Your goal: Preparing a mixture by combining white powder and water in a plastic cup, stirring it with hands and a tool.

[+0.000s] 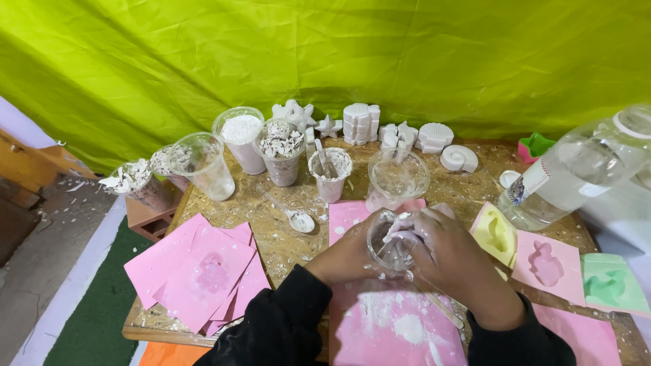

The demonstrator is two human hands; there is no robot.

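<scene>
Cup [388, 244] upright, mouth upward, between hands [407, 254]

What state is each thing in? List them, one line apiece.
Left hand: wrapped around the small clear cup.
Right hand: fingers inside that cup's mouth.
Small clear cup: tilted, smeared with white residue.
Water bottle: lying tilted, partly full.
Powder cup: upright, full of white powder.
Empty clear cup: upright, nearly empty.
Spoon: lying on the table, coated white.
</scene>
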